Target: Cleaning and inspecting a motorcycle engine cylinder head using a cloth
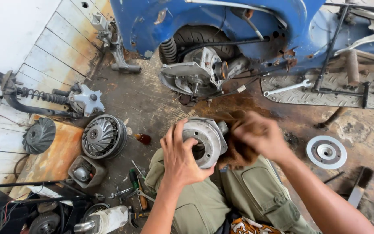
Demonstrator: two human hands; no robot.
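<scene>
Head view: left hand (180, 158) fingers clamp metal housing (205, 141); right hand (262, 136) fingers grip brown rag (236, 151).

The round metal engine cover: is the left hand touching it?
Touching. The head view shows the left hand wrapped around the rim of the round metal engine cover, with the fingers lying on its edge and no gap between them.

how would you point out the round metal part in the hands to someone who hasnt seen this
Start at the blue scooter body lying across the top, then drop to the person's lap. The left hand grips a grey, ring-shaped metal housing while the right hand presses a brown rag on it. It alone is off the floor.
</scene>
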